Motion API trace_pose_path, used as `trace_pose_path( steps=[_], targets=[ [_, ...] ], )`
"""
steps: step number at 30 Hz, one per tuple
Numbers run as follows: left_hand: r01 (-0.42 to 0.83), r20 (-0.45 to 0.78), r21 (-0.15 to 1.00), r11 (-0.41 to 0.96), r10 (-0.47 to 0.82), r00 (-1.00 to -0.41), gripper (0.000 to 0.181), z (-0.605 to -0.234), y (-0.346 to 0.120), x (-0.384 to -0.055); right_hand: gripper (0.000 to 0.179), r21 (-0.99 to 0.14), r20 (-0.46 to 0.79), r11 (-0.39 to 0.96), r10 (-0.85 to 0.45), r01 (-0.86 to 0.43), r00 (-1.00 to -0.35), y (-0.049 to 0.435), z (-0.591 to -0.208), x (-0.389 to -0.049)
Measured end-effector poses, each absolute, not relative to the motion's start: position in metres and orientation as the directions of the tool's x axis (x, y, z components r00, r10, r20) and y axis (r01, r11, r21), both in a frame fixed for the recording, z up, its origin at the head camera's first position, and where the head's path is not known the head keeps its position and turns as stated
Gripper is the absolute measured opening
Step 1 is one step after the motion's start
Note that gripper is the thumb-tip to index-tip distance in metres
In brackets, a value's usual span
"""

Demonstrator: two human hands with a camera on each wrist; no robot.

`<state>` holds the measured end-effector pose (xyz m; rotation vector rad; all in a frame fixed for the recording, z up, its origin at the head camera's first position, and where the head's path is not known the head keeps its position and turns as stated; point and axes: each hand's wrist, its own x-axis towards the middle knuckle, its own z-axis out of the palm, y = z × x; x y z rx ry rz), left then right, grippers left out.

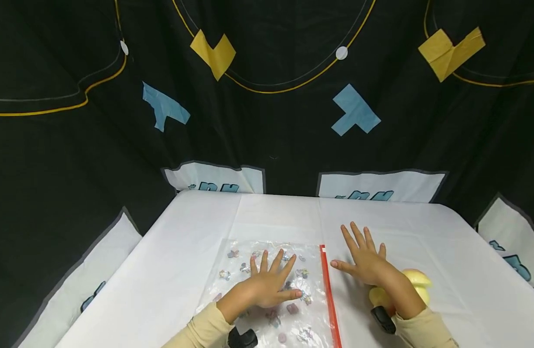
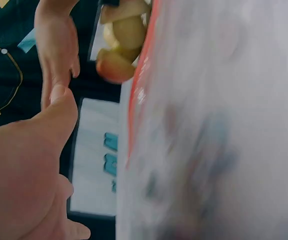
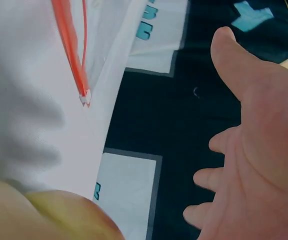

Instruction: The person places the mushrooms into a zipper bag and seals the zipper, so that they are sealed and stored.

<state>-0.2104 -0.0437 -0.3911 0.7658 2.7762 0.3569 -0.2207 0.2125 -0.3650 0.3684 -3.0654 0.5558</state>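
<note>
A clear plastic zip bag (image 1: 312,314) with small coloured prints lies flat on the table, its red zip strip (image 1: 329,295) along the right side. My left hand (image 1: 268,286) hovers over the bag with its fingers spread and holds nothing. To the right of the strip, my right hand (image 1: 366,263) is held above the table, fingers also spread, palm bare in the right wrist view. Pale yellow apple pieces (image 1: 418,280) with some reddish skin lie beneath the right forearm, which hides part of them. In the left wrist view, several apple pieces (image 2: 128,34) show beyond the zip strip.
A white cloth covers the table (image 1: 275,217). Behind it hangs a black curtain (image 1: 267,130) with blue tape (image 1: 355,111), yellow tape (image 1: 214,53) and white printed panels (image 1: 380,186). Black wrist cameras (image 1: 383,320) sit at both cuffs.
</note>
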Motion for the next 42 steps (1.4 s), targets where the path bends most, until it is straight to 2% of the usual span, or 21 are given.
trace_pose_path(
  steps=[11,22,24,30,42],
  targets=[
    [0.449,-0.225,0.255,0.856,0.504,-0.834,0.084,-0.414,-0.024,-0.206,0.091,-0.323,0.055,0.915,-0.236,-0.241,-0.97,0.209,-0.367,-0.222],
    [0.456,-0.22,0.247,0.855,0.508,-0.833,0.087,-0.422,-0.025,-0.206,0.092,-0.299,0.006,0.921,-0.26,-0.25,-0.966,0.204,-0.371,-0.22],
    [0.466,-0.217,0.244,0.85,0.516,-0.829,0.086,-0.422,-0.026,-0.207,0.097,-0.272,-0.002,0.927,-0.271,-0.26,-0.963,0.201,-0.37,-0.217],
    [0.483,-0.241,0.278,0.83,0.548,-0.801,0.076,-0.418,-0.029,-0.208,0.12,-0.126,-0.063,0.948,-0.301,-0.292,-0.952,0.191,-0.374,-0.208],
    [0.514,-0.283,0.269,0.814,0.577,-0.766,0.054,-0.412,-0.031,-0.212,0.122,-0.052,-0.08,0.956,-0.292,-0.289,-0.953,0.179,-0.385,-0.202]
  ],
)
